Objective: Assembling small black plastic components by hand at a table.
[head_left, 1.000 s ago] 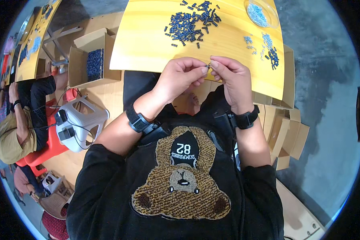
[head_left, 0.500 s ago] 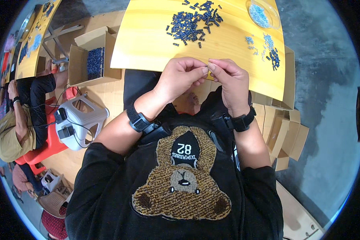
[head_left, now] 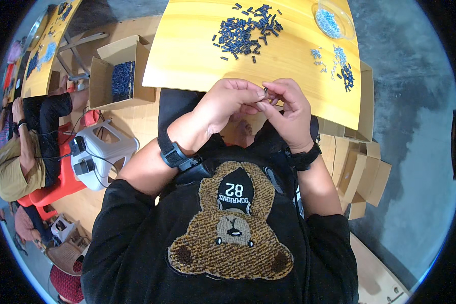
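One small dark part [head_left: 265,91] at upper centre, pinched in your left hand [head_left: 228,101], your right hand [head_left: 290,109] curled at it, can't tell if gripping, dark-piece pile [head_left: 239,36] above.

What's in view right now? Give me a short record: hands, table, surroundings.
Left hand: fingertips on a small dark piece
Right hand: fingertips at the same piece; grip unclear
Table: yellow; pile of dark parts beyond the hands
Table right: see-through dish of pale blue bits, smaller dark cluster nearer
Left of table: open cardboard box
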Available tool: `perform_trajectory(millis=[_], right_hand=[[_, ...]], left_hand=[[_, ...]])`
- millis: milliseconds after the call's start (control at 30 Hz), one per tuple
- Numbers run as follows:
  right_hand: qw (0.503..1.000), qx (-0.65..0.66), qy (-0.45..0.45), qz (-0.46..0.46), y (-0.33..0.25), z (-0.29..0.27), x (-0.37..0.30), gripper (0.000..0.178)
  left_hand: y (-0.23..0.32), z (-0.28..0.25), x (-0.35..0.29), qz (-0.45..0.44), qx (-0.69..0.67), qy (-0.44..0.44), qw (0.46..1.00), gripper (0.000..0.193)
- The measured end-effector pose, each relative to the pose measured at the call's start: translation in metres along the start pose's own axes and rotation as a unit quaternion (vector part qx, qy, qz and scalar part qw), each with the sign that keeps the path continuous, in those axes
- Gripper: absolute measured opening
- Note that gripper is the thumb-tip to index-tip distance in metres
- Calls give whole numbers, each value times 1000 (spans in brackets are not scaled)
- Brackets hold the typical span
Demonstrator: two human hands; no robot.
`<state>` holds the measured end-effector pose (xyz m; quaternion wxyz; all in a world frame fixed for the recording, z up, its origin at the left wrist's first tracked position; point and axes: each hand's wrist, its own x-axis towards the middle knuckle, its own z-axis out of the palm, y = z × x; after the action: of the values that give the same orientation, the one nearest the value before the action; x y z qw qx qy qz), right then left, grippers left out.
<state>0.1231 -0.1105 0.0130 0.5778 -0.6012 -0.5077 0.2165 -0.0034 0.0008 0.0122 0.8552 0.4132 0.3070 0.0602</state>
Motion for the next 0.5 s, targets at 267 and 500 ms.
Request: perform_trajectory(millis=[267, 500], right_hand=[[996, -85, 9, -21, -5, 6, -8, 29], [994, -100, -10, -37, -6, 5, -20, 29]], left_hand=[[-5, 1, -6, -30, -61, -22, 997, 18], [-17, 1, -16, -22, -77, -47, 996, 18]])
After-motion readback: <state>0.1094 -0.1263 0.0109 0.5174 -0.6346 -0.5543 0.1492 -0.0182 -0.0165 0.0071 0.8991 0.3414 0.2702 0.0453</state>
